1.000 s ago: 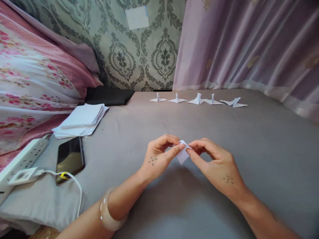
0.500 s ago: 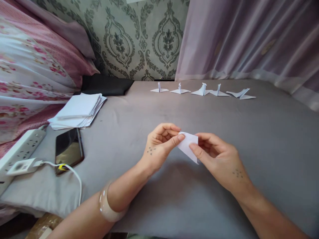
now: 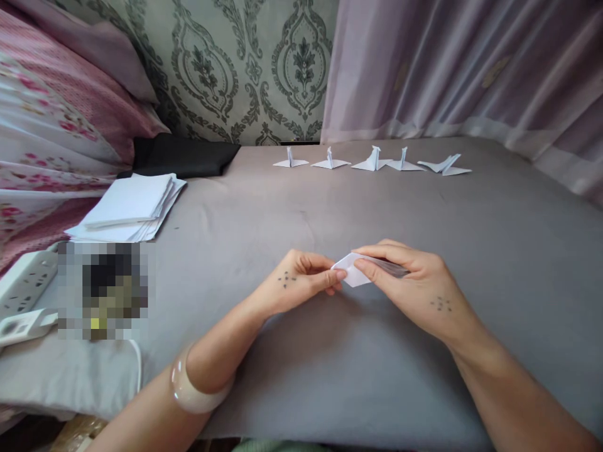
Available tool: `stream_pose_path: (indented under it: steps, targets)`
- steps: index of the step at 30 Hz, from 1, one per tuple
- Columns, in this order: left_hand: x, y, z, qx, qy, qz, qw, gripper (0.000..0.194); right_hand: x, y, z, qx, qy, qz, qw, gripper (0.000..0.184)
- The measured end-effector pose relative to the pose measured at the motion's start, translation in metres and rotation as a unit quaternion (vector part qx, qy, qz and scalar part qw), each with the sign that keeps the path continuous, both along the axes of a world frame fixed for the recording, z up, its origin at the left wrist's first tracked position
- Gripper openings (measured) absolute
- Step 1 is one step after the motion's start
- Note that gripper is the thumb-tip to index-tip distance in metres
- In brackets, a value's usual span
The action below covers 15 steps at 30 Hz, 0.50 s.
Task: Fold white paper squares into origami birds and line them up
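A small folded piece of white paper (image 3: 357,274) is held between both hands just above the grey cloth. My left hand (image 3: 301,280) pinches its left corner, thumb on top and fingers behind. From the other side my right hand (image 3: 409,282) grips the paper, with the thumb pressed on its upper face and the fingers along the far edge. Part of the paper is hidden by the right thumb and fingers. Several folded white paper birds (image 3: 375,161) stand in a row at the back.
A stack of white paper sheets (image 3: 127,201) lies at the left, before a black folded item (image 3: 183,157). Nearer are a white power strip (image 3: 28,282), a pixelated patch and a white cable (image 3: 137,364). Grey cloth (image 3: 264,220) covers the surface; a purple curtain (image 3: 405,75) hangs behind.
The paper has turned from tilted downward to lying more sideways, its point now at the left. My left hand has moved down and left, and my right fingers now extend along the paper's far edge.
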State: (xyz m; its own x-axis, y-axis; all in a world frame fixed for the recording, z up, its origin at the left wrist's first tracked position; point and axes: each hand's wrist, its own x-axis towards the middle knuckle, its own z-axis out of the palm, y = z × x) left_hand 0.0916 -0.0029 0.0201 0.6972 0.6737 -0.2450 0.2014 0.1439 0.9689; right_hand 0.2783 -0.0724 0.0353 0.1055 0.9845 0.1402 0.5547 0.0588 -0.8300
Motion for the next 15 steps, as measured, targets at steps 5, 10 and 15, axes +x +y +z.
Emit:
stream_pose_path:
  steps: [5,10,15]
  targets:
    - [-0.003,0.001,0.001,-0.007,-0.006,-0.072,0.997,0.034,0.01,0.002,0.004,-0.028,0.001,0.025,0.999,0.015]
    - [-0.005,-0.001,0.0,0.047,-0.015,-0.095,0.994,0.035,0.013,0.003,0.006,-0.067,0.033,0.042,0.996,0.016]
    - [0.003,-0.006,-0.002,-0.002,-0.065,0.033,0.997,0.035,0.019,0.012,-0.001,-0.042,0.195,-0.056,0.978,0.047]
